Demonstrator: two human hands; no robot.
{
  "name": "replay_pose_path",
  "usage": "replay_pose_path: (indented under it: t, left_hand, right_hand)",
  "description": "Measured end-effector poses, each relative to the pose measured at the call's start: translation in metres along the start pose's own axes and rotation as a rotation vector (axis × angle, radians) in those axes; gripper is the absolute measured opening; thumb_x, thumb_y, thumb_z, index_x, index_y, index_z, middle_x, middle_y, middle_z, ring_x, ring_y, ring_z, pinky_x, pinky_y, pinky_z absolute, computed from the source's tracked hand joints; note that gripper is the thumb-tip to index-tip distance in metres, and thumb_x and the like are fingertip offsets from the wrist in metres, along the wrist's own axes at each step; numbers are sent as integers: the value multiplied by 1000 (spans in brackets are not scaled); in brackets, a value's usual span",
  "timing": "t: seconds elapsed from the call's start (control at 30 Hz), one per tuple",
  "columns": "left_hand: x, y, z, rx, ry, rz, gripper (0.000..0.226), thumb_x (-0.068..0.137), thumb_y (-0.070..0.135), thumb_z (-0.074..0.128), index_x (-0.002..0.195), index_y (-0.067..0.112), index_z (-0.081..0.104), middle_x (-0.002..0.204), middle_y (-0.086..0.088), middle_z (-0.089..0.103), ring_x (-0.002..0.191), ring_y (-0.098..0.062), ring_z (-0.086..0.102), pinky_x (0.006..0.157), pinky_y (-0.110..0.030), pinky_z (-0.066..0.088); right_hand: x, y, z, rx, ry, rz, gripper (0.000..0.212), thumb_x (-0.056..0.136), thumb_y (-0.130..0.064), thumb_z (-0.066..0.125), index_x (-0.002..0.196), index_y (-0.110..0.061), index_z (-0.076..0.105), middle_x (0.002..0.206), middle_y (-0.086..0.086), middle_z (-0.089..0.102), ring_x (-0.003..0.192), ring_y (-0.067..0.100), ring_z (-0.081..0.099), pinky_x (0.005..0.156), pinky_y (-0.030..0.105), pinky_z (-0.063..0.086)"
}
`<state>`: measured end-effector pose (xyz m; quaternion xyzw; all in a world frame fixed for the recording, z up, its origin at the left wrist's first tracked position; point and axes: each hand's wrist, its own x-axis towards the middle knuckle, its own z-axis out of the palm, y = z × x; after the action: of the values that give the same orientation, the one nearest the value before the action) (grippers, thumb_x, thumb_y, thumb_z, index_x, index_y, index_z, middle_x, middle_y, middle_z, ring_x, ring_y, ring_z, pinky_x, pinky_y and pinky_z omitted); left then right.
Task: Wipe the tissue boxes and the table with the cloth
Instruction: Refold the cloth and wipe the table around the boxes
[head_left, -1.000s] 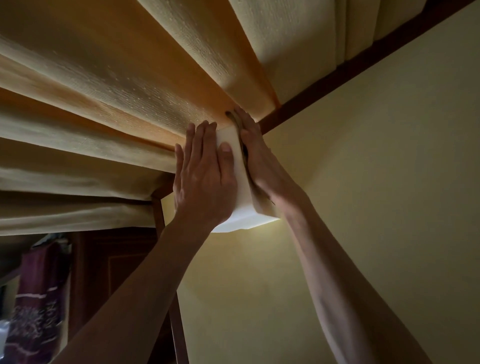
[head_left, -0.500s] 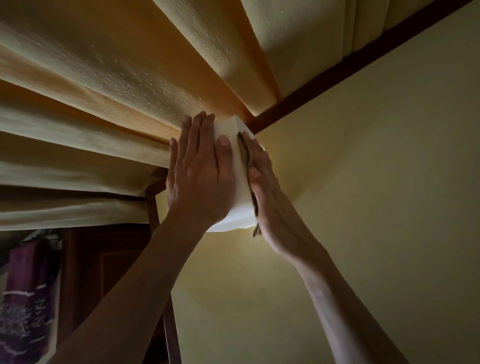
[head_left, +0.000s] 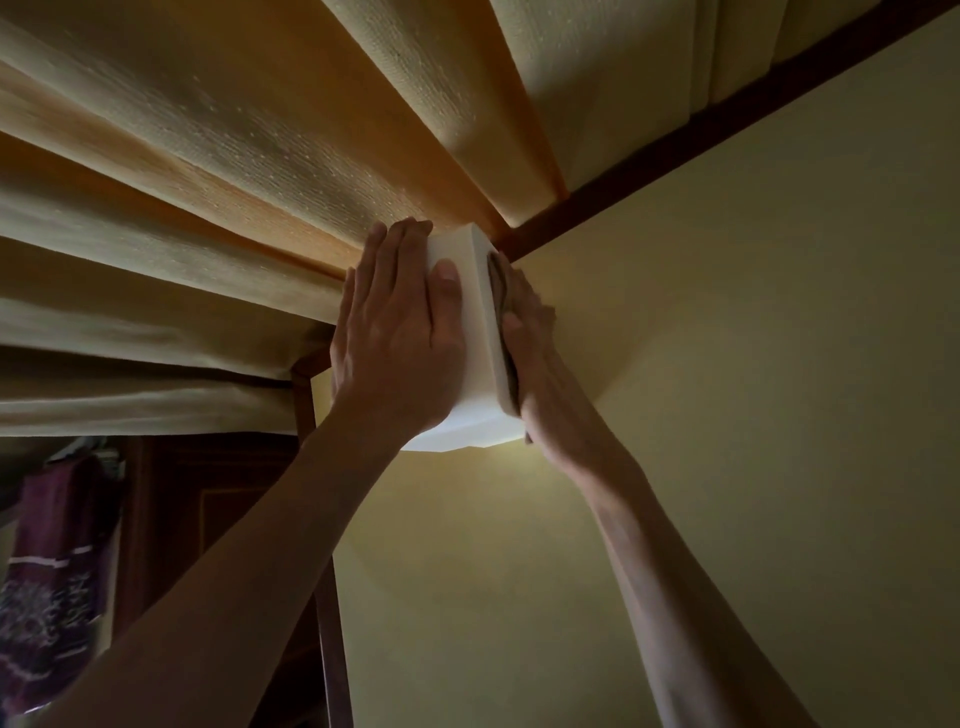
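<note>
A white tissue box (head_left: 479, 322) stands on end on the pale yellow table (head_left: 727, 389), close to the curtain. My left hand (head_left: 395, 343) lies flat against its left side, fingers straight and thumb over the front face. My right hand (head_left: 540, 374) presses a dark cloth (head_left: 500, 291) flat against the box's right side. Only a thin strip of cloth shows between hand and box.
Heavy cream and orange curtains (head_left: 260, 156) hang along the table's far edge, touching the box. A dark wooden strip (head_left: 675, 140) borders the table there. Dark wooden furniture (head_left: 208, 493) and a purple patterned fabric (head_left: 47, 597) are at lower left.
My right hand slid with the cloth along the box's right side, from its far end back toward me. The box and my left hand shifted slightly farther away.
</note>
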<state>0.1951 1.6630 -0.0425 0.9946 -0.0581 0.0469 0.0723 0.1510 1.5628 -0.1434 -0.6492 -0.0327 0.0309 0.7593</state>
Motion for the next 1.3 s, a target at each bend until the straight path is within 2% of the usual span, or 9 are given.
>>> replay_pose_path:
  t: [0.07,0.17,0.23,0.4,0.53,0.7,0.9,1.13,1.3]
  left_hand:
    - [1,-1,1,-3,6,15,60,103,45,18,151,14,39,157,-4,40,151,-22,26,121,-50,25]
    - [1,-3,3,-11,23,40,62,103,46,17,148,12,42,152,-6,45,146,-25,34,118,-51,30]
    - [2,-4,3,-16,22,36,62,102,46,17,148,12,42,153,-5,44,147,-24,33,118,-49,30]
    - [3,-3,2,-28,27,48,63,101,46,18,147,11,44,151,-6,46,145,-25,35,118,-48,30]
    - [2,-3,1,-21,16,43,65,99,48,17,147,12,43,151,-6,45,145,-26,35,118,-49,29]
    - [1,-2,1,-20,8,35,65,99,49,16,148,13,42,152,-6,44,145,-26,34,118,-50,29]
    - [4,-5,3,-9,24,43,61,102,47,18,147,14,42,151,-4,45,145,-26,36,116,-51,33]
    - [3,-5,4,-14,30,41,64,100,47,18,148,13,42,152,-5,45,145,-26,35,117,-51,32]
    - [3,-6,4,-14,35,45,64,100,46,19,147,11,44,151,-7,46,145,-26,35,118,-49,31]
  right_hand:
    - [-25,5,2,6,-23,-22,52,111,-33,13,160,-46,0,166,-25,6,158,13,8,125,63,15]
    - [-40,-1,2,54,-20,16,49,111,-29,15,151,-55,3,147,-59,1,151,-12,-2,129,53,7]
    - [-31,-9,2,79,-27,52,48,111,-35,15,147,-64,1,140,-64,0,145,-21,-6,127,57,13]
    - [23,-19,-2,30,13,29,52,110,-39,13,162,-38,9,170,-18,10,154,-4,-3,129,44,-1]
    - [60,-20,-8,6,21,28,52,111,-35,13,163,-32,16,170,-9,17,155,4,8,128,45,5]
    - [41,-15,-5,46,42,79,52,110,-43,14,161,-41,16,170,-18,13,154,-3,1,128,46,1]
    - [-28,-11,9,37,12,56,49,112,-33,13,160,-39,6,170,-18,-1,152,-9,-10,129,42,-6]
    - [-16,-11,5,84,22,86,49,112,-38,16,160,-45,11,168,-24,5,151,-12,-6,128,52,2]
    - [35,0,-6,88,9,69,53,110,-40,19,162,-35,15,170,-18,11,153,-7,0,130,37,1]
